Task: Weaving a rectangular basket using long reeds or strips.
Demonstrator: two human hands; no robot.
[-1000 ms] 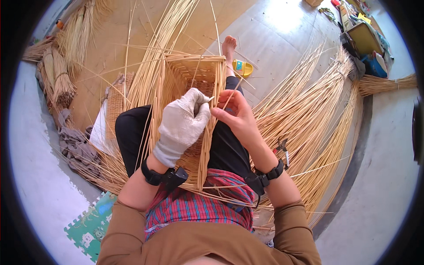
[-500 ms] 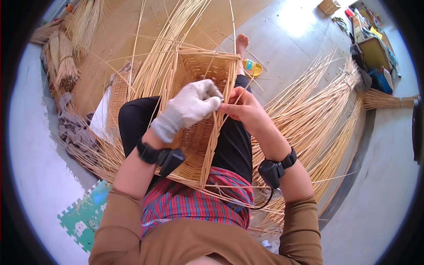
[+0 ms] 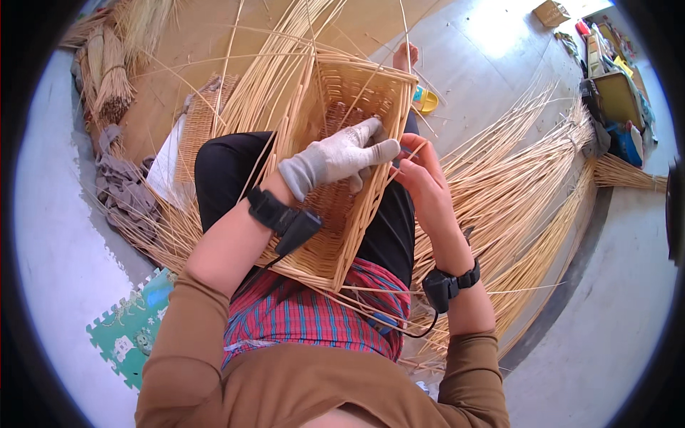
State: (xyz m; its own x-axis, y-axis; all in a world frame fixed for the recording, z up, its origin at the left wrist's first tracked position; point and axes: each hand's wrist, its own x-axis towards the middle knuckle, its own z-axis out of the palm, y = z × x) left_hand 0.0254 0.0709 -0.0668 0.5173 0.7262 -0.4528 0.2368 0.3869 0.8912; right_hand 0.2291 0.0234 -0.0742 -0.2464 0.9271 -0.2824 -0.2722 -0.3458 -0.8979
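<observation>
A woven wicker basket (image 3: 303,265), long and open-topped, rests tilted across my lap. My left hand (image 3: 342,155), in a pale knitted glove, reaches over its opening. The index finger and thumb are stretched apart, the thumb against the right rim; the other fingers are partly hidden inside the basket. Just outside that rim my bare right hand (image 3: 428,182) pinches a thin wicker rod (image 3: 412,153) between thumb and finger. Loose rod ends stick up from the basket's edges.
Long bundled wicker rods (image 3: 499,185) spread over the floor on the right, with more rods (image 3: 275,68) ahead. A flat woven panel (image 3: 194,146) and grey cloth (image 3: 127,175) lie left. A yellow slipper (image 3: 429,101) sits by my foot; a green foam mat (image 3: 132,339) is near left.
The left hand has gone from closed fingers at the right rim to stretched fingers reaching into the basket. Both hands and the basket sit slightly further right in view.
</observation>
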